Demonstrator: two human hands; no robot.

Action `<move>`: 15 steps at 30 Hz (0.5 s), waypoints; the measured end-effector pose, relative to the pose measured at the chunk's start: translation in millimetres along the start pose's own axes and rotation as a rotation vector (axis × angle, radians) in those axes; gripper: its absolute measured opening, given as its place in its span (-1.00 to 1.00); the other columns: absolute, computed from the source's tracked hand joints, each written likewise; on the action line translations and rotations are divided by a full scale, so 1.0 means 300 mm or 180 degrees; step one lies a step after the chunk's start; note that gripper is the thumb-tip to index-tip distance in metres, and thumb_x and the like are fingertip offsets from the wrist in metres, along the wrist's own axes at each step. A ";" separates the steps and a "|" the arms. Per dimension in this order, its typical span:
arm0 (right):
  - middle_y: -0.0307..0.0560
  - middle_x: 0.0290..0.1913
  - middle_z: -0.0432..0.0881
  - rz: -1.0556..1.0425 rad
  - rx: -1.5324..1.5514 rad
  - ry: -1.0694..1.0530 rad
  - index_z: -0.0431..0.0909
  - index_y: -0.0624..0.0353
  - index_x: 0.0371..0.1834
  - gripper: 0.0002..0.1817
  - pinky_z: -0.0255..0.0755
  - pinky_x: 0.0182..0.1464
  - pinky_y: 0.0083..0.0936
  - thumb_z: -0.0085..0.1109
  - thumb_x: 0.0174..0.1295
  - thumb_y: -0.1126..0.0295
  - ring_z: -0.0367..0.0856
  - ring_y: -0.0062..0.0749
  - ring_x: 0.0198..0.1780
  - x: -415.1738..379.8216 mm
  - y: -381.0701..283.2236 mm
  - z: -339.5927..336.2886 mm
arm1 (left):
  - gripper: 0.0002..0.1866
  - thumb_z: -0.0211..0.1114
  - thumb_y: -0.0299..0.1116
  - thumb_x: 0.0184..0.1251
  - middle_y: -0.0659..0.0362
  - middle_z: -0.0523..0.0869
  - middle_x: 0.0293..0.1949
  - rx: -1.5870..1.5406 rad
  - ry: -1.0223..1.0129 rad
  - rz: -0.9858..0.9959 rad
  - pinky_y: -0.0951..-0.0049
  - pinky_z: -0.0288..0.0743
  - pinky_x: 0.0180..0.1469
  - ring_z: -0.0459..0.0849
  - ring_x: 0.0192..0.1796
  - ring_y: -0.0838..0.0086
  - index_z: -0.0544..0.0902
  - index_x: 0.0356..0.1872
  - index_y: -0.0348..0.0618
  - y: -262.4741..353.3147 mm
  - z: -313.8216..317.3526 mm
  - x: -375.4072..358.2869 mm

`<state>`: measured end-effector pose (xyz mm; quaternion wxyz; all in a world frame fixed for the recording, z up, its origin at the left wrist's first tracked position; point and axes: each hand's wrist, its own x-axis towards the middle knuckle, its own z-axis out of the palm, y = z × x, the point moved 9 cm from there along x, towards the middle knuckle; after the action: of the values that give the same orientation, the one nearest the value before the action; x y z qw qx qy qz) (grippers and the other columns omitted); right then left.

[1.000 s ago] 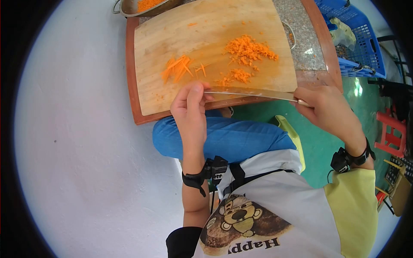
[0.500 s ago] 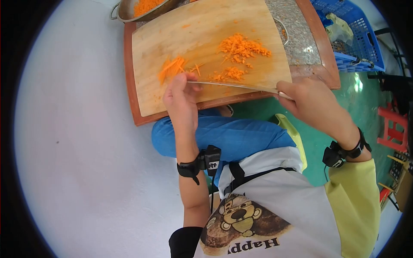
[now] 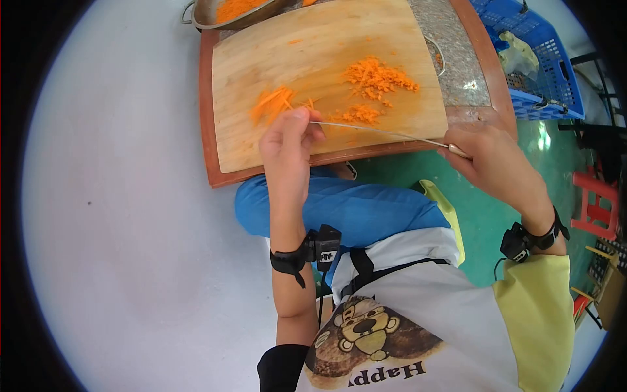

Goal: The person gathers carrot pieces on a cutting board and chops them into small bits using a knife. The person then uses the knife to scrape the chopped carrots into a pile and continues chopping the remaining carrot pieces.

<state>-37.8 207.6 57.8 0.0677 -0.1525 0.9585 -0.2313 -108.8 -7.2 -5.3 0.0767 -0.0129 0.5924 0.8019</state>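
My right hand [image 3: 482,151] is wrapped round the handle of a long thin knife [image 3: 385,132], whose blade points left and is seen nearly edge-on. At the blade's far end, my left hand [image 3: 287,140] has its fingers curled, with thumb and fingertips closed at the tip. Beneath the knife lies a wooden cutting board [image 3: 261,65]. Carrot strips [image 3: 273,103] lie just beyond my left fingers, partly hidden by them. Farther right on the board are a larger heap of chopped carrot [image 3: 377,75] and a smaller heap [image 3: 360,114].
A metal pan of shredded carrot [image 3: 225,25] stands past the board's upper left. The board rests on a table with a brown wooden edge [image 3: 208,124]. A blue plastic basket [image 3: 552,59] and a red stool [image 3: 595,202] stand to the right.
The knife has shifted slightly right, its handle end now lower. Both hands moved right with it. The board and pan appear slightly farther right in the view.
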 end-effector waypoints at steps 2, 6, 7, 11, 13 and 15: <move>0.13 -0.54 0.52 -0.0001 -0.0054 -0.0036 0.46 0.24 -0.48 -0.83 0.38 -0.39 -0.12 0.16 0.13 0.37 0.53 0.09 -0.43 0.006 0.002 0.007 | -0.80 0.16 -0.35 0.33 0.16 0.62 -0.32 -0.0197 0.0079 -0.0192 0.57 0.43 -0.25 0.51 -0.36 0.58 0.61 -0.29 -0.32 -0.043 -0.016 0.006; 0.14 -0.55 0.53 0.0091 -0.0104 -0.0133 0.48 0.22 -0.47 -0.83 0.39 -0.39 -0.11 0.15 0.14 0.35 0.55 0.07 -0.44 0.006 0.012 0.029 | -0.79 0.15 -0.34 0.34 0.16 0.62 -0.32 -0.0154 0.0003 -0.0149 0.57 0.43 -0.27 0.51 -0.38 0.58 0.61 -0.30 -0.32 -0.065 -0.016 0.014; 0.14 -0.55 0.53 0.0096 -0.0109 -0.0139 0.48 0.22 -0.47 -0.83 0.39 -0.39 -0.11 0.15 0.14 0.35 0.55 0.07 -0.44 0.006 0.007 0.031 | -0.78 0.14 -0.34 0.34 0.17 0.62 -0.33 -0.0160 0.0034 -0.0160 0.57 0.42 -0.28 0.51 -0.38 0.57 0.60 -0.29 -0.32 -0.066 -0.019 0.016; 0.11 -0.57 0.54 0.0245 -0.0197 -0.0146 0.50 0.21 -0.46 -0.81 0.42 -0.38 -0.13 0.13 0.15 0.31 0.57 0.05 -0.43 0.033 -0.008 0.056 | -0.76 0.14 -0.30 0.36 0.17 0.61 -0.34 -0.0343 0.0255 -0.0278 0.56 0.41 -0.28 0.50 -0.38 0.57 0.59 -0.28 -0.32 -0.060 -0.051 0.023; 0.10 -0.57 0.55 0.0277 -0.0147 -0.0108 0.51 0.21 -0.46 -0.80 0.44 -0.37 -0.14 0.12 0.16 0.29 0.58 0.05 -0.42 0.047 -0.021 0.061 | -0.76 0.14 -0.29 0.36 0.17 0.61 -0.33 -0.0311 0.0212 -0.0234 0.56 0.41 -0.27 0.50 -0.37 0.57 0.59 -0.27 -0.31 -0.051 -0.075 0.038; 0.10 -0.52 0.58 0.0468 -0.0143 -0.0293 0.52 0.20 -0.46 -0.80 0.46 -0.35 -0.13 0.14 0.15 0.28 0.59 0.06 -0.39 0.052 -0.028 0.068 | -0.76 0.15 -0.27 0.36 0.13 0.65 -0.25 -0.0273 0.0117 -0.0211 0.56 0.43 -0.22 0.52 -0.34 0.54 0.60 -0.22 -0.27 -0.045 -0.087 0.047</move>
<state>-46.1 186.8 42.9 0.1250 -0.0937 0.9679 -0.1969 -122.6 -26.7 -27.3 0.0917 -0.0505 0.5581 0.8231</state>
